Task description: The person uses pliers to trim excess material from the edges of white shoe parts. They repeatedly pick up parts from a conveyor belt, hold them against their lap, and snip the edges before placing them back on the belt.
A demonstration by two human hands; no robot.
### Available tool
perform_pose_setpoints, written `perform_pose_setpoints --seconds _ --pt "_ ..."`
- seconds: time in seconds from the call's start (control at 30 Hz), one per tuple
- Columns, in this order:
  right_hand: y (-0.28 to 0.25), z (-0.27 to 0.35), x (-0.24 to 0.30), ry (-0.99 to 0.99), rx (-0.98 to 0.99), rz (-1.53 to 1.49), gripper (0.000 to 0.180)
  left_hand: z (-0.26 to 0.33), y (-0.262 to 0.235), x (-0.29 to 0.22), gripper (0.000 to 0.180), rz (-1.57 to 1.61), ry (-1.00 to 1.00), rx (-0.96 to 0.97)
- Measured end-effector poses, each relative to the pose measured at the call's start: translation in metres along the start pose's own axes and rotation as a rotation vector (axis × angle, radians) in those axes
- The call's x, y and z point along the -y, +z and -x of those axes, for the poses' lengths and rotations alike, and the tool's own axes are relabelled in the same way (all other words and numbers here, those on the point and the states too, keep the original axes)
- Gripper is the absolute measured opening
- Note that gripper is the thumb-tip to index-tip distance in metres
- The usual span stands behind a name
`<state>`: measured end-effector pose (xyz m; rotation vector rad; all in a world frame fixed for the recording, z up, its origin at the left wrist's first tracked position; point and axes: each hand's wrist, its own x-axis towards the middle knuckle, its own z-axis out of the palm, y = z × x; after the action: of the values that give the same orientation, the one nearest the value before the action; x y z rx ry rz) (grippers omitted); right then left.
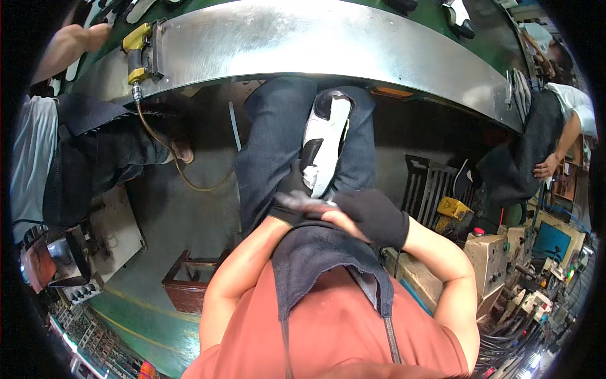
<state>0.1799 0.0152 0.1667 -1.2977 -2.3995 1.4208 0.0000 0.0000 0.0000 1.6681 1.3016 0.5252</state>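
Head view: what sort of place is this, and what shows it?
Probably a shoe factory or workshop: a black-and-white shoe at the person's lap, another shoe beyond the metal ledge, and a pneumatic tool on that ledge.

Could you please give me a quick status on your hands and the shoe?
Right hand blurred, close against left hand; grips unclear. White-and-black shoe lying on denim-clad lap. No obstruction evident around it.
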Motion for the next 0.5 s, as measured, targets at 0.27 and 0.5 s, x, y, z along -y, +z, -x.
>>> perform_pose_setpoints --seconds 0.27,0.5 --pt "0.009 0.02 -0.049 0.04 -0.146 0.123 0.039 0.007 0.024 -0.011 0.072 0.193 -0.027 -0.061" --pt "0.016 0.023 -0.075 0.163 -0.233 -0.138 0.029 0.018 -0.092 -0.042 0.063 -0.075 0.166 -0.094"
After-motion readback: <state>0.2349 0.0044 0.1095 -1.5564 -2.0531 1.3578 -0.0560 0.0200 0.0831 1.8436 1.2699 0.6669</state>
